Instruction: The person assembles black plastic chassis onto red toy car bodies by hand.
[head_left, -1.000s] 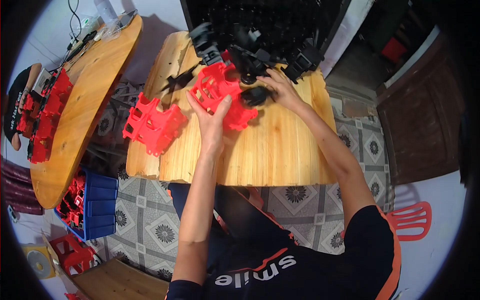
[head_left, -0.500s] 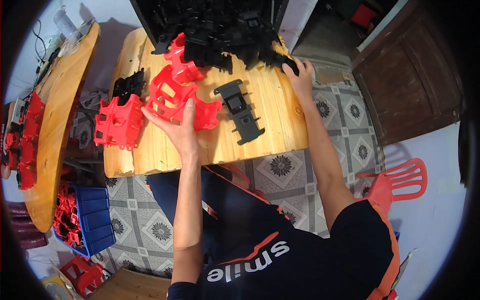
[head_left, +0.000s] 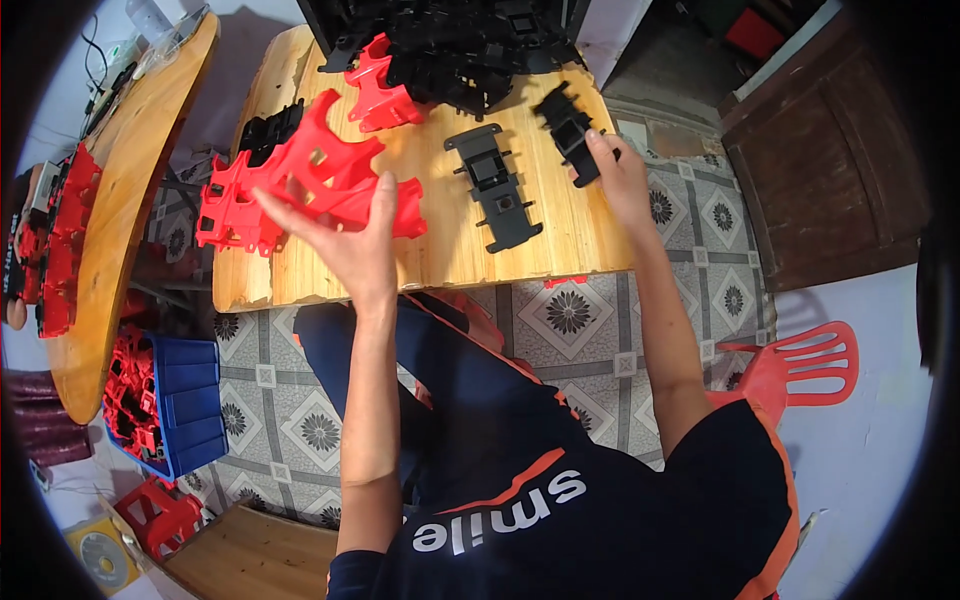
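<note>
The left hand [head_left: 355, 240] is lifting a red plastic frame [head_left: 340, 180] clear of the wooden table [head_left: 440, 250], fingers spread around its lower edge and clamped on it, the piece tilting up toward eleven o'clock. Over at two o'clock of the table's middle, the right hand [head_left: 620, 175] is pinching a black plastic part [head_left: 565, 125] at the table's far right edge, fingertips closed on its near end. Between the two hands a dark grey plate [head_left: 495, 190] is lying flat on the boards, untouched. Behind it, at twelve o'clock, a heap of black parts [head_left: 450, 40] is spilling out of a dark bin, with a second red frame [head_left: 375, 85] leaning against it. More red frames [head_left: 235, 215] are sitting at nine o'clock near the table's left edge.

By my reading, this is the pick-up stage: one red and one black piece are being gathered, not yet joined. The next move is calling for both hands to converge over the middle of the table, with the red frame turned so that its slots face the black part.
</note>
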